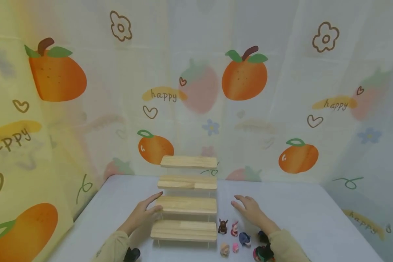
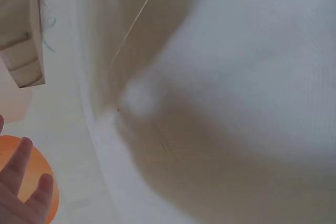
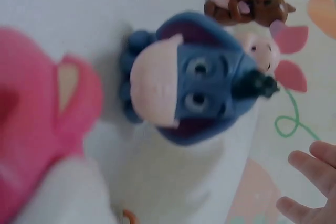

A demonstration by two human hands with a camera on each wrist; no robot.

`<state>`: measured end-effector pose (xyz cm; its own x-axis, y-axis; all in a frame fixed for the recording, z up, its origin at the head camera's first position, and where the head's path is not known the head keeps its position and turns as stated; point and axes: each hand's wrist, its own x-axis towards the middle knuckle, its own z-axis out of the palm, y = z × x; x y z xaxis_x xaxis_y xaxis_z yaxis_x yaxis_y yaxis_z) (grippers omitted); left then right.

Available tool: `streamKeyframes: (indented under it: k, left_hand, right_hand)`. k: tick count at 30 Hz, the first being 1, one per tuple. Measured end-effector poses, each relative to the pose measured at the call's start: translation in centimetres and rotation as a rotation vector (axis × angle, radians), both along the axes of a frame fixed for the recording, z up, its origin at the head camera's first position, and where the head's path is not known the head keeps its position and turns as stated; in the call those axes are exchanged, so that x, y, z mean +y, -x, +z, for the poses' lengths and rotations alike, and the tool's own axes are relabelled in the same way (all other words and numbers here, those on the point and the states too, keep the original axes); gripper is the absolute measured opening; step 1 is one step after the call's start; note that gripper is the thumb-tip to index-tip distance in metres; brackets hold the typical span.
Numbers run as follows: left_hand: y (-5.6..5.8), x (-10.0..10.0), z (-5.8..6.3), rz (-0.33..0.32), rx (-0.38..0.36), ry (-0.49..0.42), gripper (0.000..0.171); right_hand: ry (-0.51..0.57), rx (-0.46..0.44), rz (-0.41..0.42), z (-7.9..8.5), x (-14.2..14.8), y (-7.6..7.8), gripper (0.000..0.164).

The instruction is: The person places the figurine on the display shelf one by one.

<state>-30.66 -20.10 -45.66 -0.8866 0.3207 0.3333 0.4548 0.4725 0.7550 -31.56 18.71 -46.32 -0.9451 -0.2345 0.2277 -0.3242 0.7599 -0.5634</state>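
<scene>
A four-step wooden display stand [image 1: 186, 205] stands on the white table. My left hand [image 1: 142, 214] is at its left side, thumb and index finger straight, near the ends of the middle steps. Whether the fingertips touch the wood I cannot tell. In the left wrist view the fingers [image 2: 26, 187] show below a wooden step's corner [image 2: 23, 61]. My right hand [image 1: 250, 210] hovers right of the stand with fingers spread and holds nothing. Near it are a blue donkey figurine [image 3: 205, 85], a brown figurine [image 1: 222, 226] and a pink-eared piglet figurine [image 1: 234, 228].
A beige figurine [image 1: 224, 249] and a small pink one [image 1: 235, 247] lie at the front, beside the stand. Darker figurines [image 1: 263, 251] are partly hidden by the right sleeve. Behind the table hangs a fruit-printed curtain [image 1: 196, 138], which also covers both sides.
</scene>
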Motion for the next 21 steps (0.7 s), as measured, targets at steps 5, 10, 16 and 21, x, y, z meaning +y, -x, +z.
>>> streamKeyframes:
  k: [5,10,16,21]
  left_hand:
    - [0.8,-0.8,-1.4,-0.002,0.021,-0.015,0.052]
    - [1.3,-0.8,-1.5,-0.056,0.070,-0.064,0.051]
    - [1.9,-0.7,-1.2,-0.131,0.047,-0.107,0.055]
    - [1.9,-0.9,-1.2,-0.142,-0.056,-0.146,0.060]
  right_hand:
    - [0.060,-0.009,0.051,-0.3,-0.7,-0.3,0.045]
    - [0.091,-0.084,0.066,-0.1,-1.3,-0.5,0.052]
    - [0.085,-0.145,0.127,0.2,-1.4,-1.1,0.057]
    - [0.099,-0.184,0.208,0.1,-1.3,-1.3,0.064]
